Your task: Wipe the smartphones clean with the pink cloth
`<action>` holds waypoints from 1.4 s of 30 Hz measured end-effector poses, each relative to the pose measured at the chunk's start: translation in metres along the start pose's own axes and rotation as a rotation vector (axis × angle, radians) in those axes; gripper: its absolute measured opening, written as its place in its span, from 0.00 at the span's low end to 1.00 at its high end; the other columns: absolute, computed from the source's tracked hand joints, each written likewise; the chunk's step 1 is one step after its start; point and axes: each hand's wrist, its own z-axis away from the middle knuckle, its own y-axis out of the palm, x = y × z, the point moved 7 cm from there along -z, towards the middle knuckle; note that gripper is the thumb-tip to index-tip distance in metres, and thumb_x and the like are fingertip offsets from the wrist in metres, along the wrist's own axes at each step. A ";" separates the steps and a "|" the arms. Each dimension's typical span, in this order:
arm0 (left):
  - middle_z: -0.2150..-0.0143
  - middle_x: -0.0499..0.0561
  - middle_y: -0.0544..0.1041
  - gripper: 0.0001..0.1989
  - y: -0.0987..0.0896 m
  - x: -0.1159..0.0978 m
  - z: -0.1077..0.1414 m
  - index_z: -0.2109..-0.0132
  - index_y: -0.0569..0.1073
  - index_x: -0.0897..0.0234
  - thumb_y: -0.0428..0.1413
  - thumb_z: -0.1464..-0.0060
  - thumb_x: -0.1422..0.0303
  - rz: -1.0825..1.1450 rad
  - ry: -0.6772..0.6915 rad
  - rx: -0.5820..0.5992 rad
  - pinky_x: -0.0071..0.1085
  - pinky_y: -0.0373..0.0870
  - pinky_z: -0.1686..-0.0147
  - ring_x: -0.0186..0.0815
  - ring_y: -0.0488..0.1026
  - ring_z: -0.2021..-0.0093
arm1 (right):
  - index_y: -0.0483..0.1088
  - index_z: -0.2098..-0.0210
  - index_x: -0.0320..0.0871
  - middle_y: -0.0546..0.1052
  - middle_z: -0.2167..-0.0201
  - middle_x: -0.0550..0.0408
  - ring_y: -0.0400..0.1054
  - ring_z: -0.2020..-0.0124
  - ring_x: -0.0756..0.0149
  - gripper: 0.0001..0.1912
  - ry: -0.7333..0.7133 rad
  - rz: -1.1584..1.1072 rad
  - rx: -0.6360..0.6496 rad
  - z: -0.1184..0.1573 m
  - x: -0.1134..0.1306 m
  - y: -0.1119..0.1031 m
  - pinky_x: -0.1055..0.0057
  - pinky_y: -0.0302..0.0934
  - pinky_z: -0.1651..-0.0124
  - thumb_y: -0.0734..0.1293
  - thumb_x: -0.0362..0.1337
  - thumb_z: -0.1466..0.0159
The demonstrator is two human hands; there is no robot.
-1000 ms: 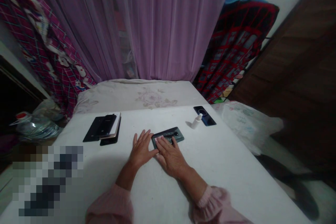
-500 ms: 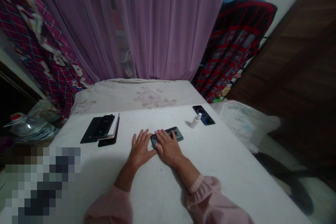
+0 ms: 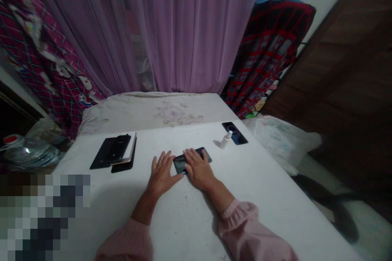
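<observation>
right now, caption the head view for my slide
Right hand on a phone, left hand at its end, white bottle standing near another phone.

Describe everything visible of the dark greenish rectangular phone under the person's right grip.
The dark greenish, glossy rectangular phone, glass-like in look, lies flat and slanted on the white table, right end farther away. The bare right grip covers its middle; the bare left grip touches its left end. Covered details are hidden.

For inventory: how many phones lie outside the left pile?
2: greenish phone partly under the right hand, blue phone beside the spray bottle. Lower-left pixelation may hide more.
</observation>
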 end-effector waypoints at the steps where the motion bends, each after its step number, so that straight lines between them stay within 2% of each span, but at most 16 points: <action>1: 0.32 0.57 0.59 0.30 0.000 0.000 0.000 0.40 0.64 0.59 0.58 0.48 0.56 -0.002 0.001 -0.003 0.53 0.41 0.35 0.49 0.49 0.31 | 0.52 0.33 0.42 0.58 0.34 0.48 0.46 0.32 0.59 0.26 -0.066 -0.016 0.016 0.001 0.010 0.002 0.45 0.36 0.33 0.53 0.40 0.30; 3: 0.32 0.57 0.60 0.30 0.001 0.000 0.000 0.39 0.64 0.59 0.57 0.48 0.56 -0.003 0.005 -0.005 0.53 0.41 0.35 0.49 0.49 0.31 | 0.50 0.33 0.44 0.57 0.33 0.49 0.46 0.32 0.60 0.27 -0.149 -0.025 0.037 0.005 0.019 0.003 0.45 0.36 0.33 0.53 0.40 0.30; 5: 0.32 0.57 0.59 0.30 0.000 0.000 0.001 0.39 0.63 0.60 0.57 0.48 0.56 0.000 0.006 -0.001 0.53 0.41 0.35 0.49 0.49 0.31 | 0.50 0.33 0.45 0.57 0.34 0.50 0.47 0.32 0.59 0.27 -0.136 -0.004 0.032 0.008 0.008 0.000 0.45 0.37 0.33 0.53 0.39 0.30; 9: 0.32 0.57 0.59 0.31 0.000 0.001 0.000 0.39 0.63 0.59 0.58 0.48 0.55 0.010 -0.002 0.020 0.53 0.41 0.35 0.49 0.48 0.31 | 0.50 0.33 0.45 0.57 0.34 0.48 0.49 0.33 0.58 0.27 0.061 0.069 -0.007 0.009 -0.038 -0.012 0.44 0.41 0.35 0.51 0.36 0.30; 11: 0.32 0.56 0.58 0.31 0.000 0.001 0.000 0.39 0.63 0.59 0.58 0.48 0.55 0.013 -0.002 0.028 0.53 0.41 0.35 0.49 0.48 0.31 | 0.50 0.33 0.44 0.57 0.33 0.48 0.49 0.33 0.57 0.26 0.130 0.097 -0.022 0.009 -0.050 -0.014 0.44 0.42 0.36 0.50 0.36 0.30; 14: 0.32 0.56 0.58 0.31 0.000 0.000 0.000 0.39 0.63 0.60 0.57 0.47 0.56 0.012 0.002 0.035 0.53 0.40 0.34 0.48 0.48 0.31 | 0.50 0.33 0.41 0.56 0.33 0.47 0.48 0.32 0.56 0.27 0.138 0.111 -0.049 0.011 -0.043 -0.011 0.44 0.40 0.35 0.52 0.35 0.31; 18: 0.32 0.56 0.58 0.31 -0.001 -0.001 0.000 0.38 0.63 0.60 0.57 0.47 0.56 0.001 -0.002 0.049 0.53 0.40 0.34 0.48 0.48 0.31 | 0.51 0.33 0.40 0.56 0.33 0.47 0.46 0.32 0.57 0.28 0.003 0.079 -0.061 0.015 -0.012 -0.001 0.48 0.36 0.33 0.53 0.37 0.31; 20: 0.32 0.56 0.58 0.32 -0.002 -0.001 0.000 0.38 0.62 0.61 0.57 0.47 0.56 -0.004 -0.006 0.058 0.53 0.40 0.34 0.48 0.48 0.31 | 0.51 0.33 0.41 0.56 0.33 0.47 0.46 0.32 0.58 0.27 -0.028 0.064 -0.052 0.017 -0.007 0.000 0.49 0.35 0.33 0.54 0.37 0.31; 22: 0.31 0.56 0.57 0.32 -0.002 -0.001 0.000 0.38 0.62 0.61 0.58 0.47 0.56 -0.005 -0.006 0.066 0.53 0.40 0.34 0.48 0.48 0.31 | 0.51 0.33 0.42 0.56 0.33 0.48 0.46 0.32 0.58 0.27 0.021 0.070 -0.048 0.018 -0.017 -0.002 0.47 0.36 0.33 0.53 0.37 0.31; 26: 0.31 0.56 0.57 0.32 -0.002 0.000 0.000 0.38 0.62 0.61 0.58 0.48 0.56 0.002 -0.008 0.077 0.52 0.40 0.34 0.48 0.47 0.30 | 0.50 0.33 0.43 0.56 0.33 0.47 0.49 0.33 0.56 0.27 0.205 0.117 -0.063 0.020 -0.052 -0.012 0.43 0.40 0.36 0.51 0.35 0.30; 28: 0.31 0.56 0.57 0.32 0.000 0.001 0.000 0.38 0.62 0.61 0.58 0.48 0.56 0.007 -0.002 0.071 0.53 0.39 0.34 0.48 0.47 0.30 | 0.50 0.33 0.41 0.56 0.33 0.46 0.49 0.33 0.55 0.26 0.244 0.127 -0.069 0.020 -0.057 -0.013 0.44 0.42 0.36 0.51 0.35 0.30; 31: 0.32 0.57 0.58 0.32 0.002 0.002 0.000 0.39 0.62 0.61 0.58 0.48 0.56 0.013 0.013 0.038 0.53 0.39 0.34 0.49 0.48 0.31 | 0.51 0.33 0.39 0.55 0.33 0.44 0.47 0.32 0.53 0.27 0.186 0.104 -0.072 0.018 -0.038 -0.008 0.43 0.39 0.35 0.53 0.37 0.31; 34: 0.32 0.56 0.60 0.32 0.004 0.003 0.000 0.39 0.63 0.59 0.58 0.48 0.55 0.010 0.022 0.010 0.52 0.40 0.34 0.49 0.49 0.31 | 0.52 0.34 0.39 0.56 0.33 0.45 0.45 0.32 0.55 0.27 0.023 0.041 -0.058 0.015 -0.004 -0.001 0.45 0.34 0.33 0.54 0.40 0.31; 36: 0.33 0.57 0.60 0.31 0.004 0.004 0.000 0.39 0.63 0.59 0.58 0.48 0.54 0.005 0.023 0.005 0.52 0.40 0.35 0.49 0.50 0.31 | 0.53 0.34 0.41 0.57 0.34 0.46 0.46 0.32 0.57 0.27 -0.050 0.010 -0.045 0.013 0.009 0.000 0.46 0.32 0.33 0.54 0.41 0.30; 38: 0.33 0.56 0.60 0.31 0.004 0.004 0.000 0.39 0.63 0.59 0.58 0.48 0.55 0.004 0.024 0.003 0.51 0.40 0.34 0.49 0.50 0.31 | 0.53 0.34 0.42 0.59 0.34 0.46 0.48 0.32 0.57 0.26 -0.034 0.003 -0.039 0.010 0.003 -0.002 0.46 0.32 0.33 0.54 0.41 0.30; 42: 0.32 0.56 0.60 0.32 0.004 0.004 0.000 0.39 0.63 0.59 0.58 0.49 0.55 0.015 0.025 0.008 0.52 0.40 0.34 0.49 0.49 0.31 | 0.54 0.34 0.43 0.58 0.34 0.46 0.50 0.33 0.55 0.25 0.166 0.042 -0.052 0.005 -0.039 -0.013 0.42 0.36 0.34 0.52 0.38 0.30</action>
